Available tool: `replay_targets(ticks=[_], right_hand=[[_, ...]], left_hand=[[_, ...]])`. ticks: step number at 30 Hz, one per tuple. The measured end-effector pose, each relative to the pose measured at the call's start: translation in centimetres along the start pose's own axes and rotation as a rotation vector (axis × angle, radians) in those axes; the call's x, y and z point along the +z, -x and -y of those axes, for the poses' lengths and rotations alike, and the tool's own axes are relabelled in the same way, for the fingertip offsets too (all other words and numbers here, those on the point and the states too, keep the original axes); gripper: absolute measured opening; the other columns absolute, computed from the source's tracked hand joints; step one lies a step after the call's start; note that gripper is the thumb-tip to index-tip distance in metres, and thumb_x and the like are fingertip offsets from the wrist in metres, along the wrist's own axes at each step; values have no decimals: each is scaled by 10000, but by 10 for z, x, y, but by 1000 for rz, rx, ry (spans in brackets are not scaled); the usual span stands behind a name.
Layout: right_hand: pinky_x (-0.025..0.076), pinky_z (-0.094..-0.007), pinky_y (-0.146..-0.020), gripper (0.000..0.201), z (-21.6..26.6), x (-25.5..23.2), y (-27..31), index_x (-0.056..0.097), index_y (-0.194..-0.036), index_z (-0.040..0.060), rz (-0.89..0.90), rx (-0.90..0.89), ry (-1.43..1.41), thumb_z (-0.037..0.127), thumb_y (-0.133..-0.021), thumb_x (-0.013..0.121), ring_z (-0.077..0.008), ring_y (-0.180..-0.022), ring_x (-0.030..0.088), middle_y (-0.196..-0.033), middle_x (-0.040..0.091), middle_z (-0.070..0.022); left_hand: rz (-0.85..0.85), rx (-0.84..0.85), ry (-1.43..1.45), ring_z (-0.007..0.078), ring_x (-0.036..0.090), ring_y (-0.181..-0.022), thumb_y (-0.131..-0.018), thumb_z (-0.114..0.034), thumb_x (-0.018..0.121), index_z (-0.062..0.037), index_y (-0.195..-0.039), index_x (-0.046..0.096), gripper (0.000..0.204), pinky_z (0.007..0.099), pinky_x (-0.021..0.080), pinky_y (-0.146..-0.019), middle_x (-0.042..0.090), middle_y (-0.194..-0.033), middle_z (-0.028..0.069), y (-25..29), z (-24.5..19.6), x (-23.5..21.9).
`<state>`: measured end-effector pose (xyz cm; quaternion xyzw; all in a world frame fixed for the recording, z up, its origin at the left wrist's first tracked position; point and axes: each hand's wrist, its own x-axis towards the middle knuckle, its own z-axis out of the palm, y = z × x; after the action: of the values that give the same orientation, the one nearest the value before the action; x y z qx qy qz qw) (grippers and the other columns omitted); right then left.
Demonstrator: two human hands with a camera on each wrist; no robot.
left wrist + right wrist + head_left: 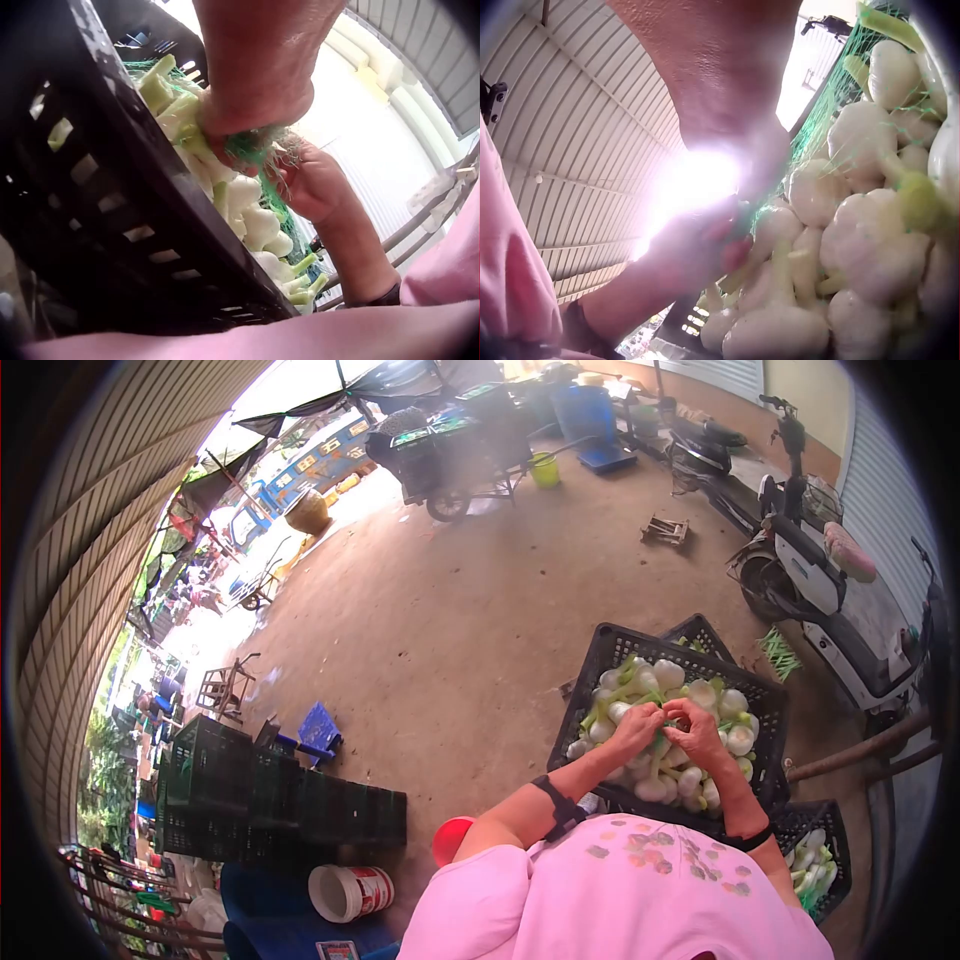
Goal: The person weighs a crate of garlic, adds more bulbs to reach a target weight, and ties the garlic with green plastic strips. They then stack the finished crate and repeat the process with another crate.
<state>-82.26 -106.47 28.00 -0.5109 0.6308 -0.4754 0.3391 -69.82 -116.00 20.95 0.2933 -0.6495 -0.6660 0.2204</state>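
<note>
White garlic bulbs (668,676) with cut green stems fill a black plastic crate (603,650). Thin green mesh netting (815,139) lies over and around them. My left hand (640,728) and right hand (697,728) meet above the middle of the heap, fingertips close together. In the left wrist view, bunched green netting (251,148) shows between the curled fingers of my left hand (259,82). My right hand (319,184) pinches the netting from the other side. Bright glare hides part of the hands in the right wrist view.
A second crate (700,628) sits partly under the full one, and another crate (835,850) of garlic stands at lower right. Scooters (815,575) line the right wall. Stacked dark crates (250,790), a white bucket (345,893) and a red bucket (453,842) stand to the left.
</note>
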Motion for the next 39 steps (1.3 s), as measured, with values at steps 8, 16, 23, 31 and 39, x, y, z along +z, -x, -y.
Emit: replay_targets(ticks=[8, 16, 23, 31, 39], right_hand=[[458, -215, -639, 170, -40, -2, -6, 608, -940, 23, -2, 50, -229, 19, -771, 633, -59, -715, 559, -789, 625, -9], [483, -316, -594, 183, -32, 14, -6, 606, -925, 35, -296, 49, -117, 99, -758, 644, -180, -639, 610, -705, 622, -97], [482, -353, -686, 172, -39, 7, -1, 647, -857, 24, -195, -319, 214, 133, -728, 680, -286, -744, 607, -787, 600, -135], [464, -326, -605, 173, -32, 9, 1, 593, -874, 17, -120, -193, 189, 71, -723, 660, -227, -654, 574, -772, 588, -106], [369, -165, -456, 418, -54, -11, -9, 410, -1192, 44, 114, 583, -1345, -21, -813, 575, -49, -530, 446, -878, 589, -86]], left_hand=[[101, -74, 94, 44, 401, -523, -914, -244, 526, -75, -839, 562, 188, 216, 326, -459, 460, -633, -48, 0, 7, -9], [124, -26, 128, 28, 407, -562, -844, -85, 565, -52, -920, 557, 84, 195, 315, -496, 481, -657, -67, 17, -19, -10], [46, 35, 177, 4, 363, -523, -873, -63, 570, -77, -981, 558, 110, 175, 271, -468, 453, -616, -81, 22, -17, -8], [-184, 256, -323, 38, 405, -512, -899, -95, 544, -80, -970, 489, 92, 229, 304, -455, 497, -585, -46, 24, -7, -1], [-158, 293, -556, 132, 431, -468, -882, -97, 549, -73, -946, 433, 134, 304, 347, -465, 470, -535, 38, 30, -32, 5]])
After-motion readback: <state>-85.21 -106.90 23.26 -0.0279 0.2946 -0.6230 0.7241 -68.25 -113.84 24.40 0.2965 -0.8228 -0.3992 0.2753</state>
